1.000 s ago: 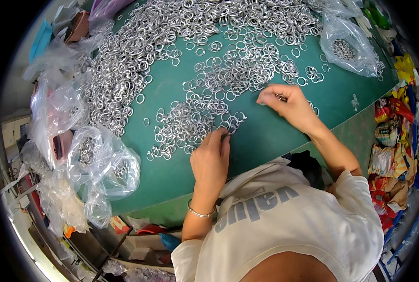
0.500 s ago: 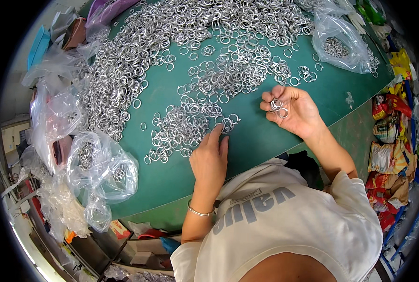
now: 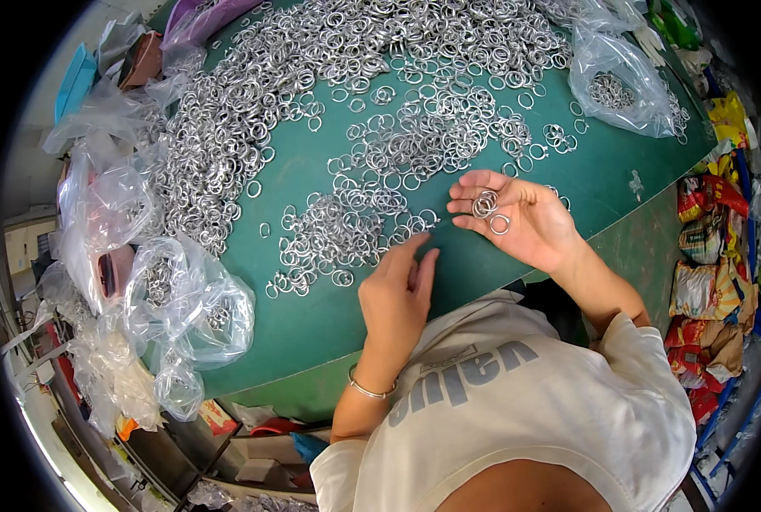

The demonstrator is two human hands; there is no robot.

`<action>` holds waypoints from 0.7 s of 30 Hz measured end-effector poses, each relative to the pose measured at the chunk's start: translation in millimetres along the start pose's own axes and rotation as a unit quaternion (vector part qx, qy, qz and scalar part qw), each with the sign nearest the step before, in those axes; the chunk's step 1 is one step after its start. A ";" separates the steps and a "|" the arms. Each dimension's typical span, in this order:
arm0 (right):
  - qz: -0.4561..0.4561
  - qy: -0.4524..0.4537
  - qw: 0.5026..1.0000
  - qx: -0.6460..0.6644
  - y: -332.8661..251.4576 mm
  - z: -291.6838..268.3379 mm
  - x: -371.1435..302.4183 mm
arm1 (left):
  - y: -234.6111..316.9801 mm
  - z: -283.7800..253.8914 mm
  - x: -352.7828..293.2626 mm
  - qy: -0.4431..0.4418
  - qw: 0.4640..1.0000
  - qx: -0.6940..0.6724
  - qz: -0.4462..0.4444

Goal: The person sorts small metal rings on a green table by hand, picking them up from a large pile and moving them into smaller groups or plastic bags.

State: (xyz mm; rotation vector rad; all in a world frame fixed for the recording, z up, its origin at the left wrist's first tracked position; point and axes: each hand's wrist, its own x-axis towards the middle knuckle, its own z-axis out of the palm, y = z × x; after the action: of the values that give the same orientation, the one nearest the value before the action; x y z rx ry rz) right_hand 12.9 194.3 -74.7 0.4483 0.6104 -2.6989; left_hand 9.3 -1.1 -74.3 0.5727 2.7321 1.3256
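Observation:
My right hand (image 3: 530, 222) is turned palm up over the near part of the table. Several silvery metal rings (image 3: 485, 203) lie across its half-curled fingers and palm. To its left, my left hand (image 3: 396, 299) hovers palm down, thumb and forefinger apart, with nothing visible between them. Its fingertips are just short of a small heap of loose rings (image 3: 333, 232); the undersides of its other fingers are hidden. A bracelet (image 3: 370, 388) circles the left wrist.
A larger pile of rings (image 3: 329, 43) covers the far side of the green table (image 3: 299, 328), with a looser cluster (image 3: 423, 132) nearer. Clear plastic bags holding rings stand at the left (image 3: 197, 299) and far right (image 3: 623, 81). Colourful packages (image 3: 696, 282) line the right side.
My right hand has moved left and opened flatter, showing the rings in it. My left hand has drawn back from the heap's edge, slightly rightward, its thumb spread.

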 end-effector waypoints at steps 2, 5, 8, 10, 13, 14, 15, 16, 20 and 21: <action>-0.003 -0.011 1.000 -0.023 3.4 3.6 -0.7 | 9.4 3.1 -1.4 0.007 0.998 -0.050 0.020; -0.022 -0.026 0.998 -0.045 13.6 9.1 0.7 | 16.4 13.8 1.4 0.002 0.994 -0.086 0.071; -0.005 -0.007 0.997 -0.081 14.4 12.7 -1.4 | 18.8 18.0 3.3 0.029 0.994 -0.087 0.067; 0.020 -0.013 0.995 -0.098 13.5 16.2 -4.2 | 19.2 15.9 8.4 0.031 0.994 -0.078 0.068; 0.039 -0.024 0.993 -0.105 13.5 13.8 -5.2 | 17.7 13.1 11.4 0.011 0.997 -0.048 0.059; 0.043 -0.023 0.994 -0.100 13.0 14.1 -5.0 | 16.7 13.3 11.7 0.010 0.997 -0.037 0.062; 0.046 -0.022 0.994 -0.096 12.7 14.2 -4.6 | 15.5 13.4 12.1 0.007 0.997 -0.026 0.066; 0.048 -0.019 0.995 -0.083 13.2 13.6 -4.0 | 14.3 13.7 11.5 0.001 0.998 -0.020 0.065; 0.052 -0.004 0.997 -0.051 15.7 12.2 -3.6 | 11.1 15.9 9.7 -0.001 0.998 -0.020 0.065; 0.053 0.000 0.997 -0.048 16.1 12.5 -3.6 | 10.9 16.1 9.9 0.004 0.997 -0.025 0.066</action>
State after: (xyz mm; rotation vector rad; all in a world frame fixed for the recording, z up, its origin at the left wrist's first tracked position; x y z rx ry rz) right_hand 19.5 175.7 -68.4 0.4437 0.6934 -2.5578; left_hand 6.6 20.6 -75.0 0.7583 2.7000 1.4240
